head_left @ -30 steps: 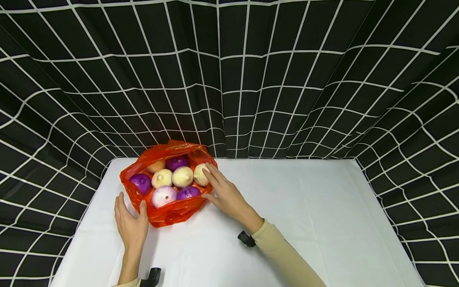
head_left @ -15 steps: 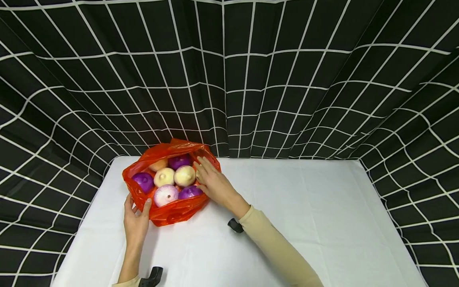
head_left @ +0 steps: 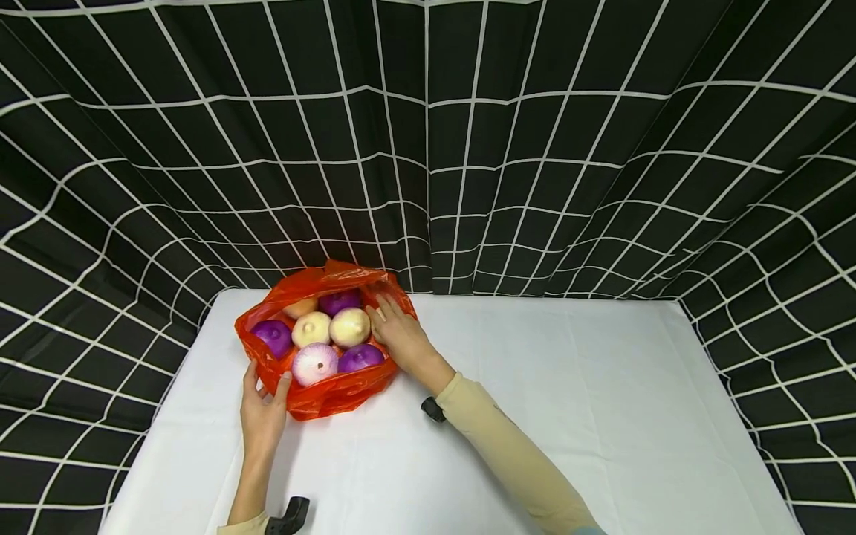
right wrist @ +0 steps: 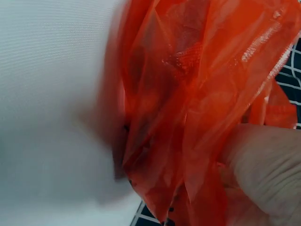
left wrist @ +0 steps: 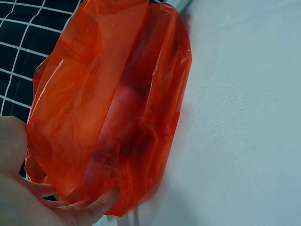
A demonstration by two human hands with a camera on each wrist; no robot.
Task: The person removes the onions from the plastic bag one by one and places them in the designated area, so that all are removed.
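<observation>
An orange-red plastic bag [head_left: 328, 397] lies wide open on its side, mouth facing me, filled with onions. Two pale yellow onions [head_left: 351, 328] sit in its middle. Purple onions [head_left: 272, 338] lie left, right and behind, and a white-and-purple onion [head_left: 315, 364] is in front. A tan onion shows at the back. My right hand [head_left: 401, 334] reaches into the right side, fingers and thumb cupped round another pale onion that it mostly hides. My left hand [head_left: 262, 416] cups the bag's front left corner, thumb and fingers [left wrist: 101, 207] against the plastic.
The bag stands at the back left of a table with a white cloth [head_left: 535, 416]. Dark curtains with a white grid [head_left: 508, 163] rise right behind it and along both sides. Black wrist mounts [head_left: 289, 514] hang at each forearm.
My right hand has moved left and further into the bag, over the rightmost pale onion. My left hand has closed in from beside the bag onto its front left corner.
</observation>
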